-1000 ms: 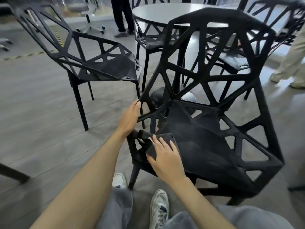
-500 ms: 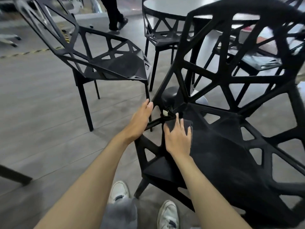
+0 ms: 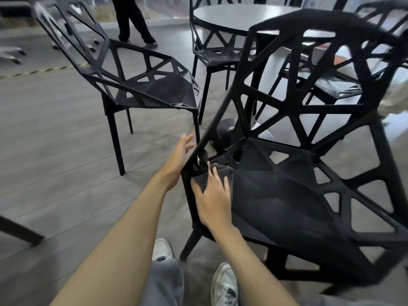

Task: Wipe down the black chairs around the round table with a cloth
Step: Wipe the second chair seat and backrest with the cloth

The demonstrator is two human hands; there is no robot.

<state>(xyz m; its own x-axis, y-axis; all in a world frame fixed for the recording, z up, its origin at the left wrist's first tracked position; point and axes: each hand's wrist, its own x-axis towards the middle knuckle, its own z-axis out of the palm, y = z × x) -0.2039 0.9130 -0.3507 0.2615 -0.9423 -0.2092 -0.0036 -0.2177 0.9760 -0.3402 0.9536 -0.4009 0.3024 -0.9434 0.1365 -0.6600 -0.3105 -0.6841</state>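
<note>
Cloth (image 3: 204, 176) is lying on the near chair (image 3: 276, 202) seat's left corner; I'm pressing it flat-fingered with my right hand (image 3: 213, 195), left hand (image 3: 177, 160) spread beside the frame. Other chairs look untouched, I'm judging.

Your nearest chair (image 3: 287, 195) is matte black all over, its back a web of triangular cut-outs, and the chair on the left (image 3: 141, 85) has the same black lattice. The cloth (image 3: 203, 177) at the seat's front left corner is dark charcoal, nearly blending in. The round table (image 3: 238, 16) looks pale grey, maybe white. The floor (image 3: 55, 140) is grey planks with a yellow-and-black striped tape line (image 3: 37, 70). Your sneakers (image 3: 224, 283) are white, trousers light grey.
</note>
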